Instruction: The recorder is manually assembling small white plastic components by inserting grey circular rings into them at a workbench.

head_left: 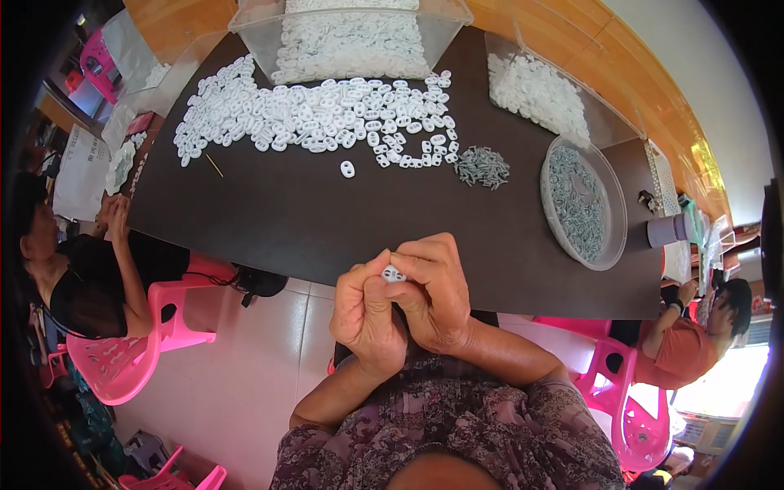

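Observation:
Both my hands meet in front of my chest, just off the table's near edge. My left hand (pixel 362 317) and my right hand (pixel 438 287) are closed, pinching one small white oval plastic piece (pixel 394 274) with dark openings in its face. Fingertips cover its edges, and I cannot tell whether a pin is held too. Beyond them, a single loose white piece (pixel 348 169) lies apart from a wide heap of the same pieces (pixel 302 114). Right of that heap is a small pile of grey pins (pixel 483 167).
Behind the heap stands a clear bin (pixel 454 18) of white pieces. A second clear box (pixel 608 114) and a round tub (pixel 617 220) of grey pins stand at right. A thin yellowish stick (pixel 214 166) lies left on the dark table (pixel 269 204). People sit at both sides.

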Demonstrator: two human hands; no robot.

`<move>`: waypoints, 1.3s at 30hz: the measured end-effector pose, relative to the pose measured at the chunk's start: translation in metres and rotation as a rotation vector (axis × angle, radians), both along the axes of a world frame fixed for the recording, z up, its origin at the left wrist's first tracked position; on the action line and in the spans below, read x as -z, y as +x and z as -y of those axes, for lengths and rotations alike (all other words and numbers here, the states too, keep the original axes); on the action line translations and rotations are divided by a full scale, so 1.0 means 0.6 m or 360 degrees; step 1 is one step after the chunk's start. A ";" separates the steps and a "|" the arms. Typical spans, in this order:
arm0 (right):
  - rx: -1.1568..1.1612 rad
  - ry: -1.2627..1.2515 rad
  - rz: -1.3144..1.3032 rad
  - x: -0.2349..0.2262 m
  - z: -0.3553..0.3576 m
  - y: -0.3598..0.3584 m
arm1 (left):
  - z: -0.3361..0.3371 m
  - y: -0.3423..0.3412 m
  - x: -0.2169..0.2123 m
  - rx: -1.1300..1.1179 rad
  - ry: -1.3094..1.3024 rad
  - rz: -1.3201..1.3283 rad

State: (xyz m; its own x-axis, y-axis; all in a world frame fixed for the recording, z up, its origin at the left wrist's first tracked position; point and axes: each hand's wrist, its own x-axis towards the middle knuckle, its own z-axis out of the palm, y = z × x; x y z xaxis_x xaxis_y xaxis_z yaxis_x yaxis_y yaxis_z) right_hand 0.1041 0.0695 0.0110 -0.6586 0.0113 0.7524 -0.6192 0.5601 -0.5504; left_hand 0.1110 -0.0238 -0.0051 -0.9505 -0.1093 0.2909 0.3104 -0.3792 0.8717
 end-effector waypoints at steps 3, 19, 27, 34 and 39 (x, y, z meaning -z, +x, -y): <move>0.0021 -0.0006 0.0014 -0.015 -0.004 0.002 | 0.007 -0.004 -0.001 0.0109 0.0123 0.0003; 0.0793 -0.0280 0.0272 -0.163 -0.234 -0.109 | 0.078 -0.201 -0.016 -0.0306 -0.1454 -0.0523; 0.1198 0.0478 0.0267 -0.183 -0.435 -0.212 | 0.042 -0.235 -0.013 -0.0315 -0.2055 -0.0933; 0.1300 0.0984 -0.0070 -0.164 -0.402 -0.212 | 0.037 -0.252 0.004 -0.0128 -0.2129 -0.1025; 0.0795 0.0981 -0.0278 -0.153 -0.305 -0.190 | 0.012 -0.243 -0.027 -0.0203 -0.1974 -0.1047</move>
State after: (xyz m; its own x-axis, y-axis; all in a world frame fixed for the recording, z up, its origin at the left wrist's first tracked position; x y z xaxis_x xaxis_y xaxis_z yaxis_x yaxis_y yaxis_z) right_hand -0.0101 0.2527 0.1031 -0.5579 -0.1772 0.8108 -0.2643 0.9640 0.0288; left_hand -0.0350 -0.0309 0.0110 -0.6083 0.4681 0.6410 0.7592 0.5788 0.2978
